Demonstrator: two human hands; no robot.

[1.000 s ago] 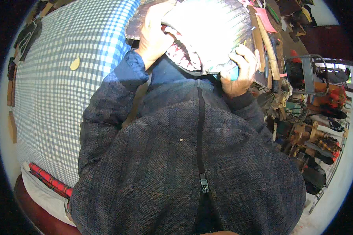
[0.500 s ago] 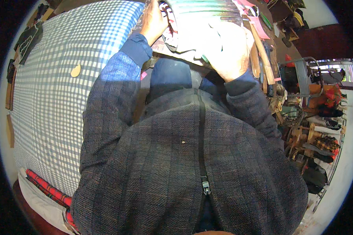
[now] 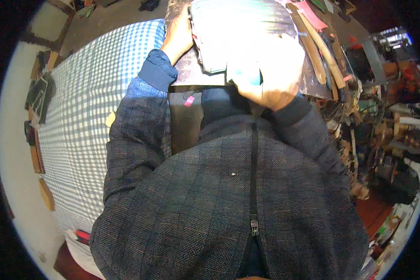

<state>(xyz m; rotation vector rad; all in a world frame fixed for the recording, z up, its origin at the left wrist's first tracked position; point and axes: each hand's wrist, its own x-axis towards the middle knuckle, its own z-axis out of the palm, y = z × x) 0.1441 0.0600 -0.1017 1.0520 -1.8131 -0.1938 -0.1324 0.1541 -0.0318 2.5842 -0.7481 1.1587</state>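
Note:
A pale flat piece (image 3: 238, 37) with a dark edge lies on a worn work board (image 3: 189, 72). Strong light washes out most of it, so its kind cannot be told. My left hand (image 3: 179, 36) grips its left edge, with the fingertips running out of sight behind it. Over its near right part, my right hand (image 3: 277, 77) is closed, thumb and fingers bent together. A bit of teal shows between those fingers, and a thin dark line stands beside them. Glare hides what this held thing is.
A blue-and-white checked cloth (image 3: 79, 126) covers the surface on my left, with a yellowish piece (image 3: 110, 119) by my sleeve. Long wooden-handled tools (image 3: 324, 49) and pink sheet scraps (image 3: 308, 14) lie at the right. Beyond is a cluttered area (image 3: 392, 135).
The view has shifted and tilted. The pale piece now hides the patterned pink-and-black part that showed by my left hand. My right hand has come lower and its fingers show more closed.

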